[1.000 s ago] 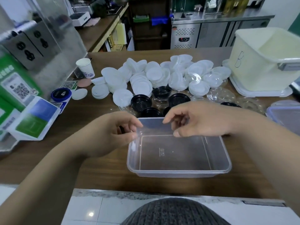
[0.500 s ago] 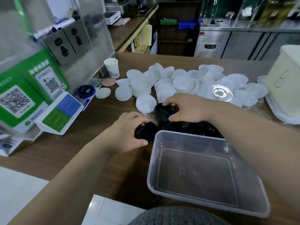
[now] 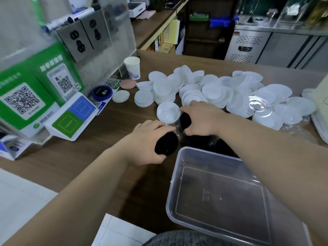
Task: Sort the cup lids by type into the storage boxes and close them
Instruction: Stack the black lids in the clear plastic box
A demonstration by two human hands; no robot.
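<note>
A clear plastic storage box (image 3: 177,174) stands empty at the near right of the wooden counter. Just left of its far corner my left hand (image 3: 147,142) grips a black cup lid (image 3: 166,143), tilted off the counter. My right hand (image 3: 200,119) holds a second black lid (image 3: 185,119) a little farther back. More black lids (image 3: 204,142) lie under my right forearm, partly hidden. A heap of white lids (image 3: 213,91) covers the counter behind them, with a clear lid (image 3: 257,103) lying on top at the right.
A paper cup (image 3: 132,68), a pink disc (image 3: 128,83) and a blue round device (image 3: 102,92) stand at the left. Green QR code signs (image 3: 26,96) and an acrylic screen with sockets line the left edge. A large cream bin's edge (image 3: 323,96) shows at far right.
Both hands left the box rim, reached back to the black lids and each took one. Since half a second ago the lids have lifted and tilted. The view swung left.
</note>
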